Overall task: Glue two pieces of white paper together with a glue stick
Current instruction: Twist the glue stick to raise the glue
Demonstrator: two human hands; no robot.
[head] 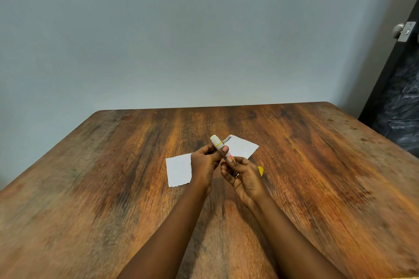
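White-tipped, yellow-banded glue stick point(218, 144) slants up and away leftward; left hand point(204, 166) wraps its barrel, right hand point(243, 176) pinches its base.

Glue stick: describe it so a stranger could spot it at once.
On the wooden table lie two white papers. Above them the left hand and right hand hold the glue stick: a small tube, white tip up, the only thing held.

A plain room indoors, likely in a home: a worn wooden tabletop point(113, 176) stands with its far edge against a bare pale wall point(181, 29), and beyond its far right corner hangs a dark door point(399, 88) with a round metal knob point(398, 29).
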